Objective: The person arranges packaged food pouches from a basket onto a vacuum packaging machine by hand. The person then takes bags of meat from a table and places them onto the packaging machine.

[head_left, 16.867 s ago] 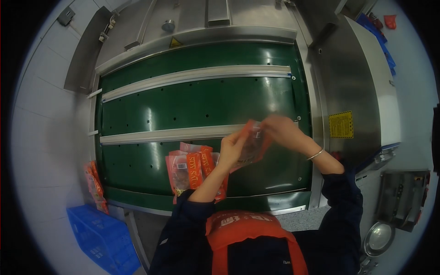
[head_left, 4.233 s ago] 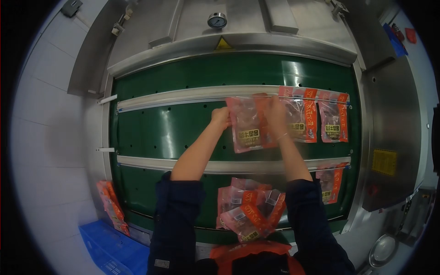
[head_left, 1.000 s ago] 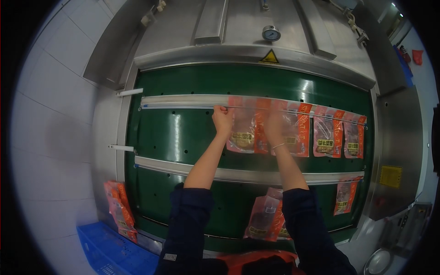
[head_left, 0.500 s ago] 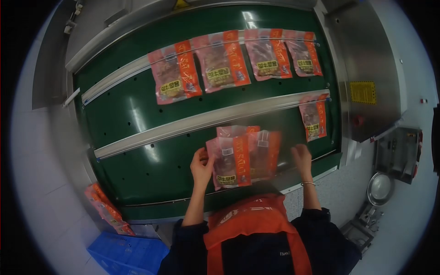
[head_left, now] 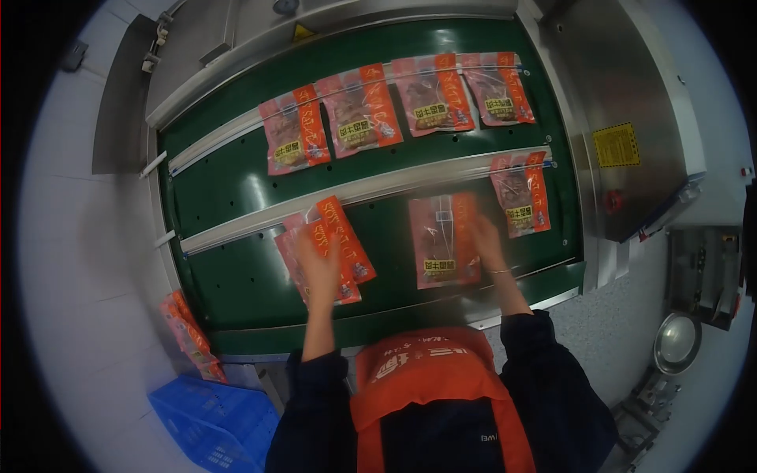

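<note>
Clearly, orange edges the pink packet (head_left: 435, 241) by the right hand (head_left: 487, 243).

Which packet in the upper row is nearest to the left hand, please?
The leftmost packet on the upper bar; the other three in that row lie further right, farther from the left hand.

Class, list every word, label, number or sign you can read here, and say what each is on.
"SOY", then letters too blurred to read surely: red strips on the bags.
Yellow labels on the bags: characters too small to read surely.
Orange apron: pale characters, unclear.
Dark clothing: tiny letters, unclear.
Yellow sign, right: too small.
Yellow triangle: symbol unclear.
Blue crate: pale marks, unreadable.
</note>
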Demonstrator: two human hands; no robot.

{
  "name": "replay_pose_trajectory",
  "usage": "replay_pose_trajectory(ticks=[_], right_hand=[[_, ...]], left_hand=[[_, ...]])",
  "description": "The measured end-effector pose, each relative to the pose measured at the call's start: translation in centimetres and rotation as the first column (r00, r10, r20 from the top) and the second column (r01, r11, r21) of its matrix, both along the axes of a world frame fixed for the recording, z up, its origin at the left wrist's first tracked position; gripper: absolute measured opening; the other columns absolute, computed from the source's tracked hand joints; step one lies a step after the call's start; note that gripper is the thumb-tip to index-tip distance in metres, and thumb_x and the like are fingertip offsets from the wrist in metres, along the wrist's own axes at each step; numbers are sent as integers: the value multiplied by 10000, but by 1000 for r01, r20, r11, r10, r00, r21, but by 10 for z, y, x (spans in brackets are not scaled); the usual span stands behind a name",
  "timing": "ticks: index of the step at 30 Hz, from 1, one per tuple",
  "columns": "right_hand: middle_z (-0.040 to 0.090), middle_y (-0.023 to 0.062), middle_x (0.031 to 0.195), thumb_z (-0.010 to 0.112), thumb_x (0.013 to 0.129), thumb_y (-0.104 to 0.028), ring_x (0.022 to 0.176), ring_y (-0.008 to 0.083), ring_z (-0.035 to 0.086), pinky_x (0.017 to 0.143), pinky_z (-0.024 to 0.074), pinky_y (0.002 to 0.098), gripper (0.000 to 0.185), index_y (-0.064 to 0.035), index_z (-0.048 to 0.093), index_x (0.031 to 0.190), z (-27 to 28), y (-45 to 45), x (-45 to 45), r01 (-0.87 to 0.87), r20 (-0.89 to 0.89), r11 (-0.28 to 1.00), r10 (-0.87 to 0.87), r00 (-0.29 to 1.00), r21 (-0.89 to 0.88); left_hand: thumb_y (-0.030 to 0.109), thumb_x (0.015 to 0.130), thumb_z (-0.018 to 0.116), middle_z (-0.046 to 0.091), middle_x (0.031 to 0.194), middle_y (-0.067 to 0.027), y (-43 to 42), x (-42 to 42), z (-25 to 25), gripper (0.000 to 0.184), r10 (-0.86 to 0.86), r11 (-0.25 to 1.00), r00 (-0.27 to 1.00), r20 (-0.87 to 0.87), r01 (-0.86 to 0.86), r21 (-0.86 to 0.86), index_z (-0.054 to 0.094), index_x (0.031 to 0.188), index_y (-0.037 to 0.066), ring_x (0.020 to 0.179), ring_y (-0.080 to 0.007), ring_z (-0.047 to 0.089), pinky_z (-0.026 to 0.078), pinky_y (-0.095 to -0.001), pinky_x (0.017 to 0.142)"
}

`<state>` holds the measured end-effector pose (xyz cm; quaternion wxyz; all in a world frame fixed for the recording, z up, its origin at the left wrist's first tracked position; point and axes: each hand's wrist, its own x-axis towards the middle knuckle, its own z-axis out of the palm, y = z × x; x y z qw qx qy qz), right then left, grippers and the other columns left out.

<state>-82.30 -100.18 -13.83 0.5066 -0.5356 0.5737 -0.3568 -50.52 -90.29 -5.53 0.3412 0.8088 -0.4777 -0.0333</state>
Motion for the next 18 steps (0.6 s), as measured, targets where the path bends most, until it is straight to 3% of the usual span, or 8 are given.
replay_pose_trajectory(ticks=[3, 6, 8, 10, 13, 15, 17, 18], right_hand=[[574, 63, 722, 514, 842, -92, 665, 85, 501, 618, 412, 233, 111, 17, 533, 842, 5, -9, 1, -80, 51, 996, 82, 995, -30], [580, 112, 705, 511, 850, -134, 640, 148, 529, 606, 417, 264, 160, 23, 542, 833, -12, -17, -4, -75, 13, 996, 76, 997, -40], [581, 143, 694, 514, 850, -159, 621, 197, 551, 596, 421, 286, 187, 24, 550, 831, -26, -18, -18, -57, -61, 996, 53, 997, -63], [569, 190, 713, 519, 844, -194, 642, 311, 570, 581, 428, 333, 215, 16, 568, 841, -29, -24, -12, -187, -429, 963, 88, 899, -194], [565, 199, 721, 526, 834, -187, 676, 357, 568, 564, 431, 350, 197, -1, 581, 871, -25, -30, 7, -183, -369, 955, 88, 925, -231], [577, 184, 713, 545, 822, -181, 662, 321, 580, 563, 430, 345, 193, 2, 585, 869, -17, -36, 7, -186, -295, 964, 124, 948, -191], [589, 168, 704, 564, 809, -175, 647, 285, 593, 563, 429, 340, 191, 5, 589, 868, -1, -42, 11, -203, -222, 967, 167, 961, -152], [601, 118, 742, 561, 814, -187, 688, 230, 586, 605, 433, 319, 208, 9, 587, 879, 12, -43, 17, -154, 96, 988, 154, 983, -11]], left_hand=[[263, 754, 663, 599, 976, -170, -41, -97, -85, 477, -105, 983, 656, -747, 181, 21, 516, 1094, -37, 900, -280, 590, 466, -345, 793], [239, 760, 657, 629, 865, -132, -70, -140, -134, 378, -150, 988, 597, -788, 125, -93, 563, 997, -40, 780, -209, 608, 476, -287, 711], [104, 790, 617, 597, 761, -39, -69, -145, -116, 228, 99, 995, 315, -944, -14, 99, 554, 969, -21, 641, -85, 547, 427, -203, 555], [97, 800, 606, 578, 713, -16, -64, -143, -115, 128, 104, 989, 334, -937, -135, 61, 569, 882, 5, 607, -70, 514, 392, -199, 523], [95, 827, 575, 574, 728, -19, -57, -133, -118, 94, 92, 976, 495, -864, -217, -20, 543, 882, 26, 607, -75, 516, 396, -201, 526], [118, 864, 531, 579, 787, -34, -56, -127, -114, 88, -32, 983, 216, -976, -168, -69, 512, 898, 39, 664, -88, 533, 417, -208, 579], [160, 875, 523, 561, 748, -18, -58, -121, -103, 118, -97, 990, 172, -980, -88, -114, 502, 885, 45, 625, -78, 509, 406, -203, 552], [202, 885, 515, 543, 709, -3, -60, -120, -97, 154, -161, 987, 117, -980, -5, -163, 492, 871, 50, 585, -69, 485, 395, -198, 526]])
